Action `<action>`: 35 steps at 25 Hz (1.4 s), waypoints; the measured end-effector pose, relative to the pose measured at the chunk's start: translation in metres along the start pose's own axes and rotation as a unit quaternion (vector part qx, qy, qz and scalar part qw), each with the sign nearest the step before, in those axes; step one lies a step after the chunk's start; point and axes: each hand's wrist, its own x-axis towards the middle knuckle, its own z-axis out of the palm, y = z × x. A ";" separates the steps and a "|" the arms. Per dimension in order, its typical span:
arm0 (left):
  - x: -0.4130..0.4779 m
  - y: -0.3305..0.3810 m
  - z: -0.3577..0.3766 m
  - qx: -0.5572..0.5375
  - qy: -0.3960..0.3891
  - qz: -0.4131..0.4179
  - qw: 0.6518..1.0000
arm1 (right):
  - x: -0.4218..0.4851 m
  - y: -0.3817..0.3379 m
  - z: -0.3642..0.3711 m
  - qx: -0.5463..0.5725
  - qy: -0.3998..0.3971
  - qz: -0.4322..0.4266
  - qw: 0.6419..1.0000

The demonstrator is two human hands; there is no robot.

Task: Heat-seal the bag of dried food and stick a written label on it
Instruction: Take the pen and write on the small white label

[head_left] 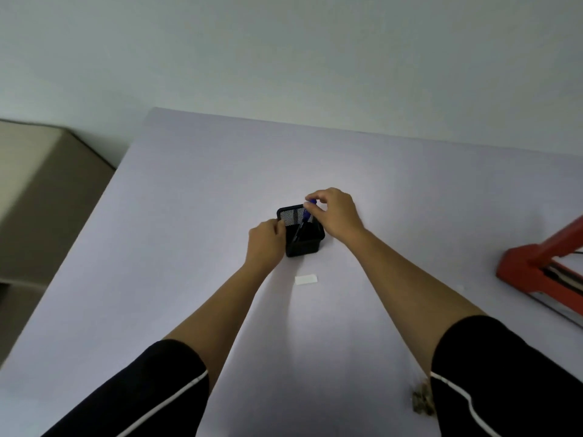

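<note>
Right hand (334,212) pinches the pen (305,216), which leans toward 1 o'clock in the holder (304,244) (left hand (265,244) grips its rim). Label (306,279) lies at the holder's 6 o'clock.

Left hand (266,244), right hand (334,212): outstretched, curled.
</note>
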 end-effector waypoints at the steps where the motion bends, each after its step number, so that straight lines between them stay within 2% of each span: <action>1: 0.001 0.000 -0.001 -0.008 -0.002 -0.003 1.000 | 0.001 -0.002 0.001 0.008 0.003 -0.003 1.000; 6: -0.002 0.001 -0.003 -0.026 -0.014 -0.006 1.000 | -0.004 -0.013 -0.008 0.088 0.008 -0.024 0.996; 10: -0.008 0.004 -0.009 -0.043 -0.008 -0.013 0.999 | -0.010 -0.021 -0.039 0.124 0.073 -0.049 0.988; 13: -0.019 0.009 -0.028 -0.070 0.061 0.058 0.994 | -0.019 -0.029 -0.072 0.152 0.127 -0.049 0.979; 17: -0.040 0.026 -0.043 -0.068 -0.020 0.149 0.986 | -0.032 -0.042 -0.103 0.171 0.156 -0.045 0.972; 23: -0.064 0.048 -0.039 -0.152 0.018 0.152 0.977 | -0.060 -0.055 -0.127 0.222 0.174 -0.044 0.958; 27: -0.087 0.068 -0.034 -0.135 0.025 0.207 0.969 | -0.080 -0.057 -0.128 0.251 0.180 -0.023 0.951; 30: -0.100 0.082 -0.026 -0.091 0.025 0.267 0.959 | -0.094 -0.057 -0.117 0.215 0.162 0.005 0.963; 35: -0.117 0.094 -0.009 -0.087 0.017 0.289 0.953 | -0.105 -0.059 -0.118 0.254 0.234 0.034 0.938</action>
